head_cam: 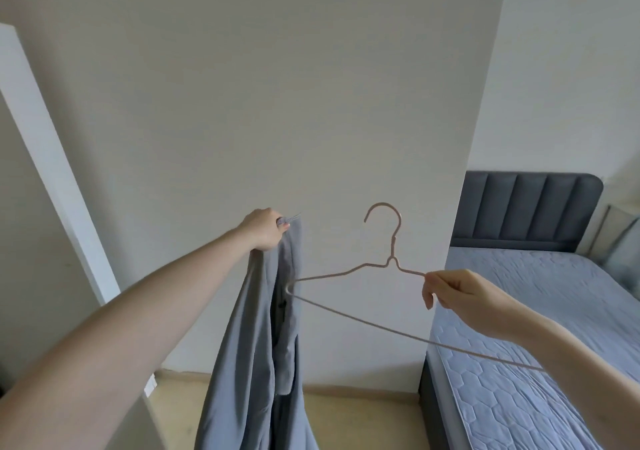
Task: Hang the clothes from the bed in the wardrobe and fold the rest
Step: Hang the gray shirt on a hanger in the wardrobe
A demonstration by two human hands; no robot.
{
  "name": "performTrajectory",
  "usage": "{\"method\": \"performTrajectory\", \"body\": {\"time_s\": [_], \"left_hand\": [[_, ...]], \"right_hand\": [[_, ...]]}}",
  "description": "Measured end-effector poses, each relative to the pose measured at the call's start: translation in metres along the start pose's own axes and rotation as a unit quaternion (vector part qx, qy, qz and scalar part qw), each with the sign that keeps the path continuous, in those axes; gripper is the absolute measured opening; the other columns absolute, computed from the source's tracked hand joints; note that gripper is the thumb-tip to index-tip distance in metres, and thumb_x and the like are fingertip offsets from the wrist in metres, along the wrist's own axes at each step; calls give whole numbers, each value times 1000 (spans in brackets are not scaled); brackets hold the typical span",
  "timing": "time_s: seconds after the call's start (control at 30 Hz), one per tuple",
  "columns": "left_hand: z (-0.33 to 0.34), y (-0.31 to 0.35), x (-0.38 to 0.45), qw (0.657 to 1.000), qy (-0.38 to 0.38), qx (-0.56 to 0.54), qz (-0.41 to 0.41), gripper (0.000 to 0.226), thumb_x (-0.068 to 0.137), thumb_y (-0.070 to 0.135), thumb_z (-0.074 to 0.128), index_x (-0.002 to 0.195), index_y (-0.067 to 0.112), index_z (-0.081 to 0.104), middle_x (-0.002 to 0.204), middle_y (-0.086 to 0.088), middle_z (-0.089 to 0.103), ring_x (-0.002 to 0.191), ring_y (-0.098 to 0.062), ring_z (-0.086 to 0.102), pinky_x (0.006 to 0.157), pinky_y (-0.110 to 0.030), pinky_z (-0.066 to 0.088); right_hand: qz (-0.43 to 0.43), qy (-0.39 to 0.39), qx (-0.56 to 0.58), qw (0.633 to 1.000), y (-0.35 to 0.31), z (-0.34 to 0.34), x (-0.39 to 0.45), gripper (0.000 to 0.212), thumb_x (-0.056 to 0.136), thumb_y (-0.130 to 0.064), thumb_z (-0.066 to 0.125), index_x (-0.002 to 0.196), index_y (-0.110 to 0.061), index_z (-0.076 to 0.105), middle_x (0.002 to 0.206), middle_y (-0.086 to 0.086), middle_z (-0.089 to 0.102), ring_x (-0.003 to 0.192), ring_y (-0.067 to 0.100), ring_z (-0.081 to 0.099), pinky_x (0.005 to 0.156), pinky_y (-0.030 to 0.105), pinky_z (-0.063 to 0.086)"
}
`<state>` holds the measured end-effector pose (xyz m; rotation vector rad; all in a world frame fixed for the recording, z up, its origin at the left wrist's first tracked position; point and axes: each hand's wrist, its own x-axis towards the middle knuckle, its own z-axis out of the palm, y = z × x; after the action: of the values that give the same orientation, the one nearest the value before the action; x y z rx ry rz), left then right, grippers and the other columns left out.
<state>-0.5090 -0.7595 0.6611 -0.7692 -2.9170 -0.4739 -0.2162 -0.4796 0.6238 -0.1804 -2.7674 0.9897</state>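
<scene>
Now left hand (pixel 265 229) gripping grey garment (pixel 256 345) top; right hand (pixel 457 293) pinching hanger (pixel 360 269), tip entering garment.

Plain grey-blue garment (pixel 249 345), pale pink hanger (pixel 381 241) — light blue hexagon-quilted mattress (pixel 519 363), dark grey ribbed headboard (pixel 526 210), off-white wall (pixel 277 86).

Head view: I look forward from head height at the wall (pixel 277 103), hands close below.
Shared views: only one.

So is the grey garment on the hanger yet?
Partly: the hanger has one end inside the grey garment, held by the left hand.
</scene>
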Motion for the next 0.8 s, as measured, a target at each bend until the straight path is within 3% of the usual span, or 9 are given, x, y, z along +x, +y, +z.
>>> {"method": "performTrajectory", "body": {"time_s": [0.13, 0.33, 0.5, 0.63, 0.8], "left_hand": [[-1, 15, -5, 993, 47, -105, 17, 45, 107, 34, 49, 67, 17, 36, 64, -3, 46, 70, -31, 47, 60, -36, 30], [-20, 31, -24, 965, 160, -190, 86, 46, 106, 31, 51, 66, 19, 30, 59, 4, 36, 57, -19, 37, 58, -36, 28], [-55, 10, -22, 954, 221, -196, 52, 43, 106, 31, 51, 71, 7, 47, 62, -1, 47, 68, -28, 48, 64, -38, 30], [-65, -8, -21, 966, 200, -158, 37, 48, 106, 31, 51, 64, 17, 35, 58, 3, 42, 63, -26, 43, 60, -39, 26], [-57, 14, -28, 961, 154, -212, 90, 44, 107, 28, 49, 69, 19, 29, 61, 6, 30, 59, -17, 30, 61, -36, 23]], "right_hand": [[-11, 17, 8, 1000, -5, 11, 3, 50, 107, -50, 37, 73, -30, 67, 58, -3, 40, 46, 8, 29, 43, 17, 25], [3, 65, 23, 998, -5, 32, 11, 53, 108, -49, 37, 68, -25, 63, 49, -7, 33, 44, 11, 27, 43, 19, 25], [7, 95, 43, 995, 0, 23, 16, 53, 106, -53, 37, 68, -27, 65, 52, -5, 34, 43, 11, 26, 42, 19, 24], [-3, 99, 53, 994, -1, 20, 18, 56, 106, -55, 37, 67, -26, 65, 54, -2, 36, 44, 12, 27, 42, 19, 24], [-19, 73, 43, 996, -17, 44, 28, 54, 109, -46, 38, 65, -26, 64, 44, -8, 34, 41, 10, 27, 43, 19, 26]]}}
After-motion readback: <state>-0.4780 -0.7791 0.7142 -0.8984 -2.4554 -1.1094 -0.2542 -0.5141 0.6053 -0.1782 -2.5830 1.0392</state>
